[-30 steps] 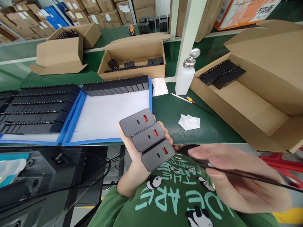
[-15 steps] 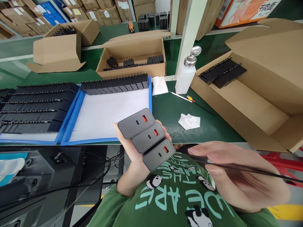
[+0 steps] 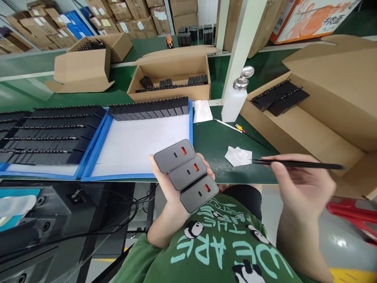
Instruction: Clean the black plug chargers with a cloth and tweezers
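My left hand (image 3: 167, 186) is closed around three grey chargers (image 3: 187, 172), stacked side by side. Their faces, each with a red USB port and a small dark slot, point up toward me. Between the thumb and fingers of my right hand (image 3: 303, 184) is a pair of black tweezers (image 3: 294, 162), tips pointing left. Those tips reach the right edge of a crumpled white wipe (image 3: 239, 156) on the green bench; I cannot tell whether they touch it.
A blue-rimmed tray (image 3: 147, 137) holds one row of black chargers; a fuller tray (image 3: 44, 133) stands left. Behind are a carton (image 3: 171, 92), a white pump bottle (image 3: 235, 102), a folded wipe (image 3: 203, 111) and a cable (image 3: 250, 135). A large open carton (image 3: 321, 133) stands right.
My right hand has moved forward from near my shirt, bringing the tweezers from the chargers to the crumpled wipe. My left hand still holds the three chargers; the view has shifted slightly.
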The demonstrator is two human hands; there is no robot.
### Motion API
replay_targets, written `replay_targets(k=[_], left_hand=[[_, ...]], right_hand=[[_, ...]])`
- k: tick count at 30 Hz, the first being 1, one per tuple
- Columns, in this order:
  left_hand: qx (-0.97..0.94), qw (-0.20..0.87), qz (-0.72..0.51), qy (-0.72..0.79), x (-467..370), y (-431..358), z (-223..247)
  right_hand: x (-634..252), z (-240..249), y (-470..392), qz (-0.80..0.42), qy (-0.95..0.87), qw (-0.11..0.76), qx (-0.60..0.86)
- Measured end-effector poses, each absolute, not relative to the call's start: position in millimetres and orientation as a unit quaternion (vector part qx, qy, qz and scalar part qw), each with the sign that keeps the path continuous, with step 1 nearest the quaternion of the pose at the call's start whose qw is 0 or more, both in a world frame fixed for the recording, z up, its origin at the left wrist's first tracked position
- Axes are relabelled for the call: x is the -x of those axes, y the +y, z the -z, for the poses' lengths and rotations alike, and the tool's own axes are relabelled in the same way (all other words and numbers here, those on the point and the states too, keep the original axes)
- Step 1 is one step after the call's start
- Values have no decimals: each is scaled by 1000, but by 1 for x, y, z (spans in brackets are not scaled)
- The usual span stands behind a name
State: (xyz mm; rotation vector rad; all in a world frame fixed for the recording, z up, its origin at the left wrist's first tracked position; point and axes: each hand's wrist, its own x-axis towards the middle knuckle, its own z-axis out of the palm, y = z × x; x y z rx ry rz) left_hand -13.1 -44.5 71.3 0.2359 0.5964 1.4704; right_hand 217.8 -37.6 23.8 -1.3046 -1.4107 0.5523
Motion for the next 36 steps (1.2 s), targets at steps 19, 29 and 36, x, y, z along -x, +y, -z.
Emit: replay_targets(k=[19,29,36], left_hand=[[-122,698,-648,280,8,-39,-73],[-123,698,-664,238,10,-36,-68],[-190,648,-706,214,10,-33,-60]], right_hand=[[-218,38,-3,-109,-700,381,594],[-240,72,15,-88,-835,310,447],[-253,72,35,-82,-877,249,402]])
